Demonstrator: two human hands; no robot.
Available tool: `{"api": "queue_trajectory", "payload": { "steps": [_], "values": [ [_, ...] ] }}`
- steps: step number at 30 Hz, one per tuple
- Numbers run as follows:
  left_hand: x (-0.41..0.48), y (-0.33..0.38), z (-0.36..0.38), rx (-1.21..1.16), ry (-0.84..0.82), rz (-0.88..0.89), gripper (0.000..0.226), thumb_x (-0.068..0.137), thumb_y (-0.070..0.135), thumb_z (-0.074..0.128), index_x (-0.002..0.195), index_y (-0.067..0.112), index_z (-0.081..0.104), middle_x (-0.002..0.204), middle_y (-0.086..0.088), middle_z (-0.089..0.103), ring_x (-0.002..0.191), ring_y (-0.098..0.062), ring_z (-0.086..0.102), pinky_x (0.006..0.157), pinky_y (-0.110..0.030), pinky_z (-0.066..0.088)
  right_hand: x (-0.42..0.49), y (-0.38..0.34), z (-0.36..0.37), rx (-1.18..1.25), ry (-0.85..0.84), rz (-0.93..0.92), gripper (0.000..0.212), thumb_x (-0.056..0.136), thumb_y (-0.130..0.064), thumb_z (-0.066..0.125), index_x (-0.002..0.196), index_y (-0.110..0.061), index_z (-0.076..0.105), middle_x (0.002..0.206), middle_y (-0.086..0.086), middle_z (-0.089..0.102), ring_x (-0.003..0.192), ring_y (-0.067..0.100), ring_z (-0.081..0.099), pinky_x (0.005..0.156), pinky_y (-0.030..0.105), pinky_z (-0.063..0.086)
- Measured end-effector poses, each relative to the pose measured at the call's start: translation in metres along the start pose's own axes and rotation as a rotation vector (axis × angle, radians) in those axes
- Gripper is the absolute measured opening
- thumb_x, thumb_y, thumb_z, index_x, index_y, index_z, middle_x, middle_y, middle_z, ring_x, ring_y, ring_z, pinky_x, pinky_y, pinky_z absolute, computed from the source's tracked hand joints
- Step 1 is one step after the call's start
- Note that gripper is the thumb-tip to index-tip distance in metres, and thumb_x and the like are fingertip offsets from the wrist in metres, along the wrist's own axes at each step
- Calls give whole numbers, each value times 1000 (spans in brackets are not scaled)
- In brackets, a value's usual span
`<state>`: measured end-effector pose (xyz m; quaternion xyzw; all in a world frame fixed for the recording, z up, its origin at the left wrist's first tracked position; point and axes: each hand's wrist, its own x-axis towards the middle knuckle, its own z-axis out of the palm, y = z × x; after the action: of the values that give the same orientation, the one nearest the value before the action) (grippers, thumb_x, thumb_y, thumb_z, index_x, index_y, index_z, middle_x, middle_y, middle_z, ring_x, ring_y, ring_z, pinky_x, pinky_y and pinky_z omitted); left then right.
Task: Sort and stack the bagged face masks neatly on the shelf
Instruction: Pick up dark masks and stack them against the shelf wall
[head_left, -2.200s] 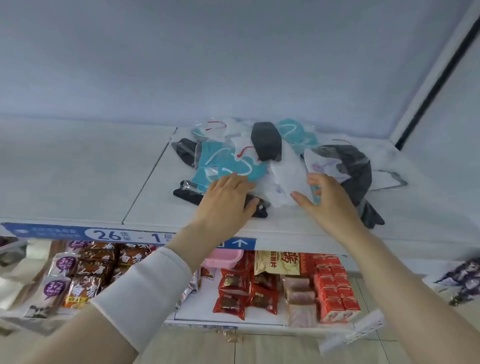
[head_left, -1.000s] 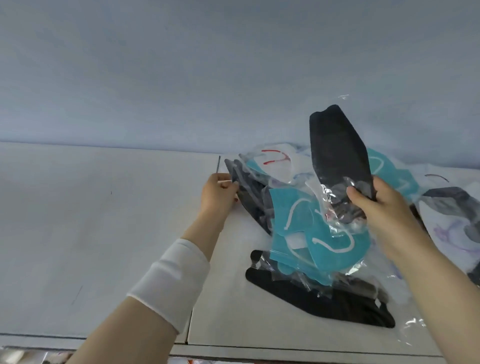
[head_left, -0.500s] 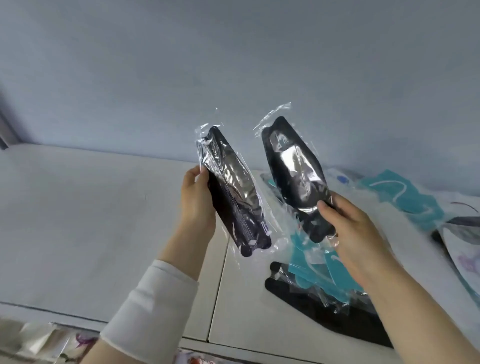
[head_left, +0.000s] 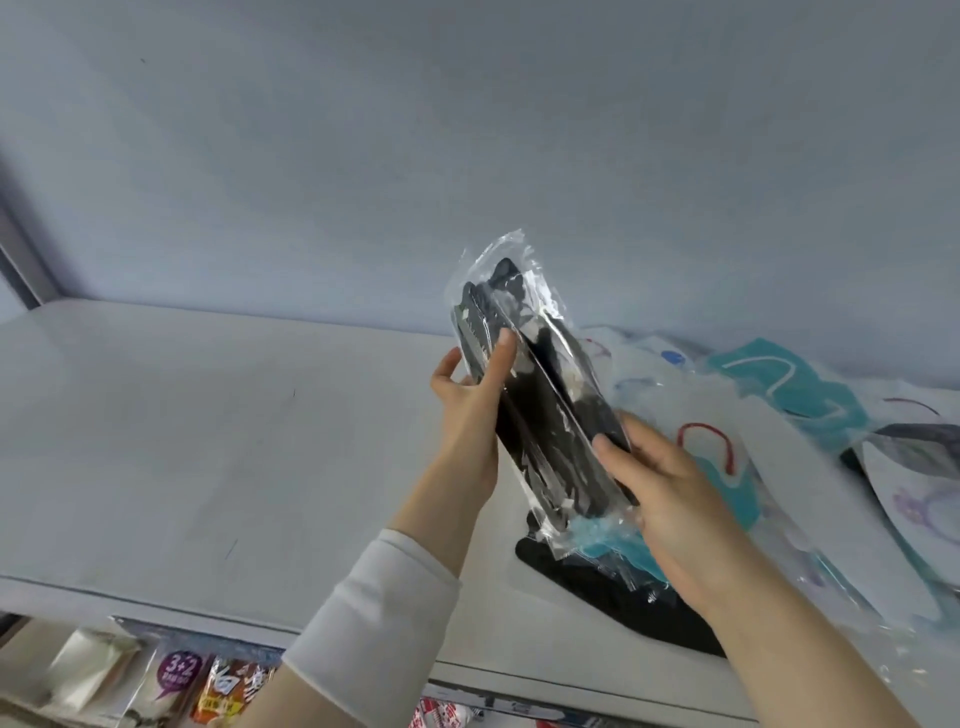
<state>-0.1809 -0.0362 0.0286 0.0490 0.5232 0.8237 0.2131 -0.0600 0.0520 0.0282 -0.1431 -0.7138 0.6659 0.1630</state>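
Observation:
Two bagged black masks (head_left: 540, 410) are held together, upright and tilted, above the white shelf (head_left: 208, 441). My left hand (head_left: 470, 415) grips their left edge, thumb on the front. My right hand (head_left: 670, 493) grips their lower right side. On the shelf to the right lies a loose pile of bagged masks: a teal one (head_left: 795, 395), a white one with a red ear loop (head_left: 727, 441), another black one (head_left: 613, 597) under my right wrist, and a dark grey one (head_left: 919, 441).
The shelf's left half (head_left: 156, 415) is bare white board, backed by a pale blue wall (head_left: 467, 156). Snack packets (head_left: 208, 686) hang on the level below the shelf's front edge.
The two black bagged masks, held apart half a second ago, are now pressed together between both hands. Before that each hand lifted one from the pile.

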Motion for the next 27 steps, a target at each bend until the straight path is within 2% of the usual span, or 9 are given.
{"api": "queue_trajectory", "payload": {
  "steps": [4, 6, 9, 11, 15, 17, 19, 23, 27],
  "values": [
    [-1, -2, 2, -69, -85, -1, 95, 63, 60, 75, 136, 14, 34, 127, -6, 57, 118, -23, 57, 103, -44, 45, -3, -3, 11, -117, -70, -133, 32, 93, -14, 52, 97, -44, 61, 97, -26, 68, 95, -10, 60, 81, 6, 43],
    [-1, -2, 2, -72, -193, 0, 93, 64, 68, 71, 133, 13, 43, 129, -10, 58, 117, -21, 60, 100, -41, 48, -2, -2, 15, -184, -73, -177, 37, 93, -12, 52, 94, -48, 59, 95, -30, 67, 94, -13, 59, 75, 0, 40],
    [-5, -1, 4, -46, -241, 41, 37, 92, 56, 35, 95, 25, 54, 78, 12, 72, 68, 6, 67, 60, -14, 54, 0, -1, 21, -248, -84, -186, 34, 93, -16, 53, 100, -50, 52, 106, -28, 60, 101, -12, 53, 73, -4, 37],
    [-13, -3, 4, -50, -274, 25, 43, 97, 51, 22, 85, 25, 54, 57, 16, 67, 53, 5, 64, 50, -12, 51, 2, 0, 25, -282, -76, -194, 36, 91, -19, 55, 101, -52, 47, 107, -27, 53, 100, -17, 46, 72, -7, 35],
    [-19, 3, -6, -104, -331, -94, 79, 76, 76, 19, 89, 15, 68, 68, 2, 72, 66, -9, 69, 61, -21, 55, 9, 7, 29, -385, -42, -255, 38, 90, -23, 56, 107, -54, 43, 110, -29, 42, 102, -20, 41, 85, -3, 34],
    [-26, 7, -10, -123, -409, -82, 77, 67, 73, 25, 81, 18, 78, 81, -1, 74, 75, -12, 71, 64, -22, 57, 10, 7, 29, -403, -48, -261, 35, 91, -25, 55, 117, -47, 45, 109, -30, 39, 101, -17, 41, 80, -6, 34],
    [-32, 8, -14, -150, -444, -15, 62, 75, 61, 34, 81, 17, 79, 89, -3, 74, 83, -12, 71, 69, -22, 56, 10, 5, 31, -406, -63, -265, 34, 91, -25, 54, 120, -42, 47, 108, -30, 41, 102, -13, 43, 76, -6, 35],
    [-24, 12, -28, -126, -266, -20, 53, 81, 50, 44, 103, 8, 68, 102, -13, 68, 87, -21, 66, 77, -31, 52, 9, -3, 23, -400, -76, -263, 24, 94, -23, 50, 105, -45, 50, 95, -30, 50, 87, -18, 49, 68, -5, 37],
    [-14, 9, -43, -125, -27, 20, 26, 95, 23, 44, 87, 6, 62, 76, -11, 65, 65, -20, 63, 59, -26, 53, 15, -7, 2, -332, 86, -225, 10, 95, -23, 49, 87, -22, 55, 80, -10, 59, 74, -2, 53, 60, 6, 40]
  ]
}}
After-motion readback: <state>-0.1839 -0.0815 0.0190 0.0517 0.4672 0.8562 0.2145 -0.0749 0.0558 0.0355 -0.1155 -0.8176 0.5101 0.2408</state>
